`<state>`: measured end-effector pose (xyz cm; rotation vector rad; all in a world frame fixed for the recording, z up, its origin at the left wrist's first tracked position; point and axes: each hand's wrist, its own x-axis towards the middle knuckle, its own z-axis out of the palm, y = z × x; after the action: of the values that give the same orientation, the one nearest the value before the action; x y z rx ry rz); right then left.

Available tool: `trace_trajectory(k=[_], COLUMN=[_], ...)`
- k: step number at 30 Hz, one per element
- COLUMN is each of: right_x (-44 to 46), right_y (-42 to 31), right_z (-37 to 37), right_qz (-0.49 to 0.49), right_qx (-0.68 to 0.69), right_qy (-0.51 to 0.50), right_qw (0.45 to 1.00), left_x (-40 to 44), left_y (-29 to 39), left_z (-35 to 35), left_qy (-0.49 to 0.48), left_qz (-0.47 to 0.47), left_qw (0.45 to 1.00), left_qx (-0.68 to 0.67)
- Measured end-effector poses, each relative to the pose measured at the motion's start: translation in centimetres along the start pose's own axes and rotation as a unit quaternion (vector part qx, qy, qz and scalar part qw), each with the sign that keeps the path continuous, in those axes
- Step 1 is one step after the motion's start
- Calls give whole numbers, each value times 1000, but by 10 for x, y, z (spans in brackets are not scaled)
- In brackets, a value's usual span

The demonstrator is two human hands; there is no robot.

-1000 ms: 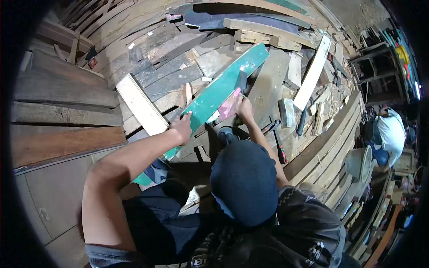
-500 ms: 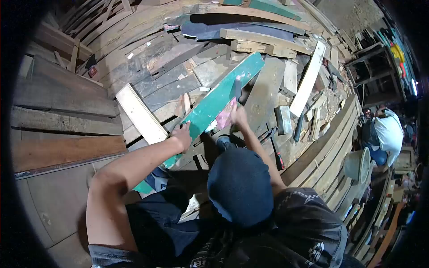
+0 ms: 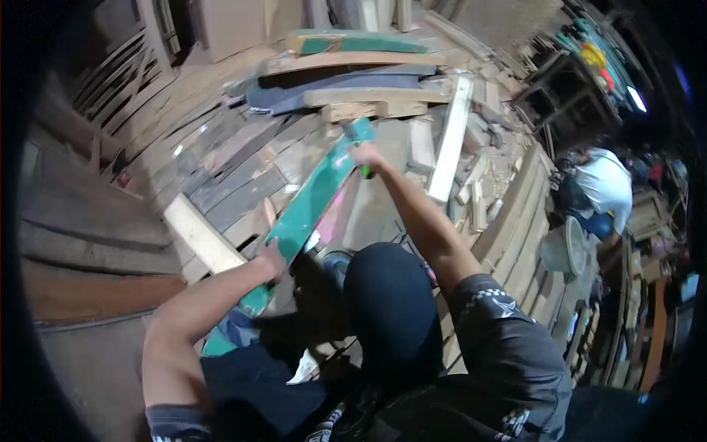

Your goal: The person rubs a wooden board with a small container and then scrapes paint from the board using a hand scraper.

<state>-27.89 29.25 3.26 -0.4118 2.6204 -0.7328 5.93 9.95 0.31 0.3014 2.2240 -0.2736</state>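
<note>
A long green painted board (image 3: 305,210) slants from my lap toward the stacked timber. My left hand (image 3: 272,258) grips its near part by the edge. At the far end my right hand (image 3: 366,155) is closed over the board's right edge. A small bright green piece (image 3: 366,171) shows just below that fist; blur and the fingers hide what the fist holds. Pink material (image 3: 333,215) lies under the board's right side, partly covered. A pale plank (image 3: 202,234) rests to the left of my left hand.
Stacked boards (image 3: 375,97) lie ahead. A white plank (image 3: 451,144) leans beyond my right arm, with wood scraps (image 3: 479,191) beside it. Long beams (image 3: 508,228) run along the right. Past them are a bucket (image 3: 563,247) and a person in a white shirt (image 3: 602,184).
My right hand has moved forward from beside the pink material to the board's far end. The left hand keeps its hold on the board. The camera view has shifted.
</note>
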Motion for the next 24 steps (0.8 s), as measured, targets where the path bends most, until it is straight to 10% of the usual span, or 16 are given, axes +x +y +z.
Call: trace_trajectory(k=[10, 14, 24], right_x=[-116, -145, -106], right_y=[-141, -130, -131], right_z=[-105, -65, -31], right_qz=[-331, -334, -304], right_qx=[-451, -451, -488], right_qy=[-123, -204, -244], right_qw=[820, 802, 781], left_x=[24, 29, 68], left_y=[4, 8, 17], left_z=[8, 26, 8], left_qy=[-87, 10, -56], left_qz=[-15, -99, 140], left_qw=[988, 980, 984], left_qx=[129, 173, 90])
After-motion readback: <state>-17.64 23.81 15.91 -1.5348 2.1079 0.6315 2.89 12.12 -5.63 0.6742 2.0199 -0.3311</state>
